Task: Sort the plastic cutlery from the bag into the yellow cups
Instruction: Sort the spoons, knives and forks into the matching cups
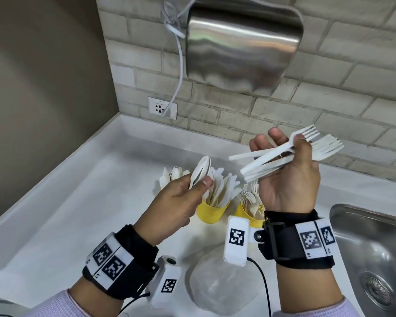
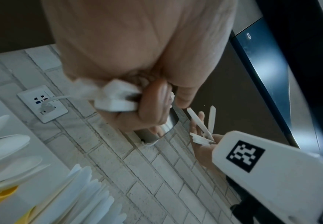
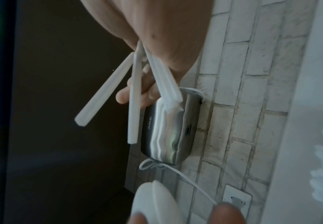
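Cutlery is split between both hands, above the counter. The right hand clasps a fan of white forks at mid-handle, tines pointing right and far, handle ends splayed left. The left hand pinches what seem to be two nested spoons by the handles, bowls up; the wrist view is too blurred to count them.

The pieces look light, thin and slick, and likely springy, so a loose bundle would probably fan out or slip. The sound hold is across the handles near the middle, squaring the ends together before lowering them handle-first.

Just below the hands stand three yellow cups: spoons in the far left cup, knives in the middle cup, forks in the right cup. All are well filled, so new pieces will need threading between those standing there.

Nearer, the clear bag lies crumpled on the counter, seemingly empty. A steel sink sits right. On the brick wall hang a hand dryer and an outlet.
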Available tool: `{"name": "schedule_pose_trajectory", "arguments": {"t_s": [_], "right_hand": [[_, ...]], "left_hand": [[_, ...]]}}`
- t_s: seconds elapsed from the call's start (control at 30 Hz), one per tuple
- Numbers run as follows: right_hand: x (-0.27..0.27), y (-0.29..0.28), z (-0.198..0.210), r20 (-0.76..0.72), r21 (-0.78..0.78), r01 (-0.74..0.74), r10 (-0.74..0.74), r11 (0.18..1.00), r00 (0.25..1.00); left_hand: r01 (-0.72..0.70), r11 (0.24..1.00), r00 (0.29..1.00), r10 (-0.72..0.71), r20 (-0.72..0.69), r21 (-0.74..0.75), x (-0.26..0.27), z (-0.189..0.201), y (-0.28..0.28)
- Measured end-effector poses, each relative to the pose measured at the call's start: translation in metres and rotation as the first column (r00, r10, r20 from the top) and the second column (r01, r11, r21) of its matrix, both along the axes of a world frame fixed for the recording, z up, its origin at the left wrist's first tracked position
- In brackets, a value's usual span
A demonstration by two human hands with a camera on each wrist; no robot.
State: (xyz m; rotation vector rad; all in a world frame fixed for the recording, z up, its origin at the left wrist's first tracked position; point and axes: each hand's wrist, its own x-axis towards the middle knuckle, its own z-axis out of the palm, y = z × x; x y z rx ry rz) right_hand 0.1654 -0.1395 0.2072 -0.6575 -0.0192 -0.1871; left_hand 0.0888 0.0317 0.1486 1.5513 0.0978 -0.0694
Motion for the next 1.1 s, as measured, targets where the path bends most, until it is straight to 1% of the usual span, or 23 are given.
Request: {"name": "schedule_pose_trajectory", "arguments": {"t_s": [0.07,0.13,0.2,0.3,0.37,0.4,0.47,0.53,0.57,0.6,0.67,0.73,0.8,0.87,0.9,0.93,0.97,1.1], "right_hand": [[-0.002,-0.003,0.002,-0.002,-0.048,0.037,-0.037,0.998,0.999],[-0.004,-0.004,0.001,-0.008,-0.137,0.051,-0.053,0.989,0.999],[-0.007,-0.001,-0.002,-0.004,-0.244,0.041,-0.043,0.969,0.999],[-0.011,0.006,-0.012,-0.012,-0.422,0.002,-0.008,0.907,1.000],[-0.015,0.012,-0.019,-0.027,-0.505,-0.078,0.075,0.860,0.997],[-0.018,0.015,-0.023,-0.032,-0.553,-0.130,0.135,0.823,0.990],[-0.022,0.020,-0.029,-0.034,-0.666,-0.215,0.258,0.714,0.965],[-0.025,0.023,-0.033,-0.009,-0.762,-0.237,0.356,0.603,0.934],[-0.025,0.024,-0.034,0.003,-0.785,-0.236,0.385,0.572,0.923],[-0.025,0.025,-0.035,0.012,-0.789,-0.239,0.403,0.565,0.915],[-0.023,0.024,-0.036,0.014,-0.772,-0.256,0.418,0.582,0.908],[-0.024,0.025,-0.035,0.006,-0.755,-0.280,0.433,0.593,0.901],[-0.024,0.028,-0.035,-0.001,-0.728,-0.310,0.451,0.611,0.892],[-0.024,0.031,-0.037,-0.029,-0.699,-0.335,0.443,0.632,0.896],[-0.024,0.032,-0.039,-0.044,-0.686,-0.345,0.436,0.641,0.899],[-0.024,0.033,-0.039,-0.059,-0.681,-0.348,0.426,0.645,0.903],[-0.023,0.034,-0.040,-0.072,-0.681,-0.345,0.410,0.646,0.909],[-0.020,0.032,-0.038,-0.096,-0.686,-0.308,0.338,0.659,0.936]], "left_hand": [[-0.029,0.998,1.000,0.029,-0.003,-0.048,0.001,-0.002,-0.001],[-0.039,0.996,0.999,0.040,0.012,-0.079,0.001,-0.001,-0.001],[-0.020,0.993,0.999,0.023,0.022,-0.115,0.000,0.000,-0.002],[0.027,0.988,0.999,-0.020,0.049,-0.150,-0.002,0.002,-0.003],[0.041,0.989,0.997,-0.032,0.064,-0.140,-0.004,0.004,-0.004],[0.049,0.990,0.997,-0.040,0.068,-0.133,-0.004,0.005,-0.004],[0.066,0.991,0.996,-0.058,0.074,-0.115,-0.005,0.005,-0.004],[0.072,0.993,0.994,-0.064,0.089,-0.097,-0.005,0.005,-0.004],[0.071,0.993,0.993,-0.063,0.096,-0.089,-0.005,0.005,-0.003],[0.070,0.994,0.993,-0.062,0.100,-0.078,-0.005,0.006,-0.003],[0.077,0.996,0.991,-0.071,0.118,-0.050,-0.006,0.008,-0.002],[0.079,0.997,0.985,-0.082,0.150,0.024,-0.007,0.008,-0.001],[0.026,0.977,0.975,-0.071,0.209,0.211,-0.007,0.004,-0.001],[-0.058,0.905,0.959,-0.066,0.274,0.421,-0.005,-0.001,0.000],[-0.088,0.874,0.955,-0.061,0.289,0.478,-0.005,-0.002,0.000],[-0.103,0.863,0.954,-0.055,0.294,0.495,-0.005,-0.002,-0.001],[-0.103,0.868,0.954,-0.053,0.296,0.487,-0.005,-0.001,-0.001],[-0.063,0.932,0.953,-0.049,0.298,0.356,-0.007,-0.001,-0.001]]}}
